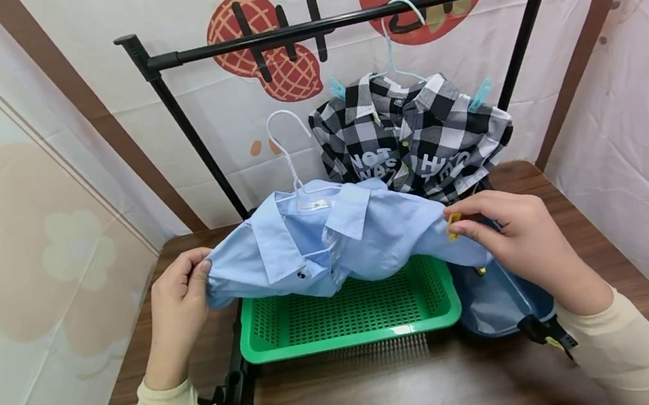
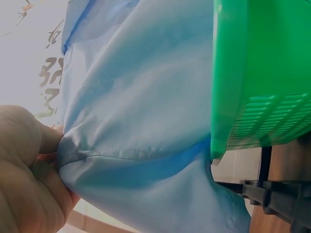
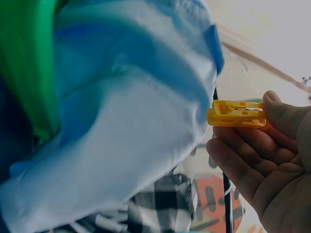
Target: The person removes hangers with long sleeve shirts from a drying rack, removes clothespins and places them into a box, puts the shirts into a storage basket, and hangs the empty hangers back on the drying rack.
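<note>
A light blue collared shirt (image 1: 390, 235) hangs spread on a white wire hanger (image 1: 291, 159), whose hook stands below the rail, apart from it. My left hand (image 1: 180, 303) pinches the shirt at its left shoulder edge; the left wrist view shows thumb and fingers on the cloth (image 2: 136, 121) by a seam. On the other side, my right hand (image 1: 520, 238) pinches a yellow clothespin (image 3: 237, 113) between thumb and fingers. The clothespin's front end meets the shirt's edge (image 3: 194, 111); whether it bites the cloth I cannot tell.
Beneath the shirt is a green perforated basket (image 1: 352, 342). A blue basin (image 1: 493, 317) stands right of it, with something yellow at its edge. Behind, a black rack (image 1: 337, 21) carries a black-and-white checked shirt (image 1: 370, 128) on a hanger, with light blue clothespins (image 1: 479, 95).
</note>
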`<move>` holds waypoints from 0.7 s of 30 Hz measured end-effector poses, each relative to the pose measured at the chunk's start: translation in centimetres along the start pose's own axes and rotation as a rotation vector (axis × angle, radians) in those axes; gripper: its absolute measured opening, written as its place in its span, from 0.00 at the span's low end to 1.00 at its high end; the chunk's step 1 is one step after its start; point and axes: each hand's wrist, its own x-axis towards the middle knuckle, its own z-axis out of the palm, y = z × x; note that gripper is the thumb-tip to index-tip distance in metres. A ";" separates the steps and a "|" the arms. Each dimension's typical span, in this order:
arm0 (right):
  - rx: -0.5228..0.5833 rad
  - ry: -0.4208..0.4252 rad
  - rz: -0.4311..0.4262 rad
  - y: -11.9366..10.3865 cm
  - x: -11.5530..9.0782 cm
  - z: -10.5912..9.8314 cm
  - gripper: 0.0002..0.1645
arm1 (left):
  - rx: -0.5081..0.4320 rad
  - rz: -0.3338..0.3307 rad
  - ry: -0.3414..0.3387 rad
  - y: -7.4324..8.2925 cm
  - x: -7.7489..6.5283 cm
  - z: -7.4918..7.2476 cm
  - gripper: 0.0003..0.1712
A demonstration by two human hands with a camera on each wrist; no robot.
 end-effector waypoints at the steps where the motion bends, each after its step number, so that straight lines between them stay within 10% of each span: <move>1: -0.006 0.000 0.015 0.3 -0.2 -0.2 0.19 | -0.002 0.001 0.002 0.0 0.0 0.0 0.08; 21: 0.023 -0.012 0.093 4.0 -2.9 -1.7 0.27 | -0.004 -0.024 -0.003 0.0 0.0 0.0 0.08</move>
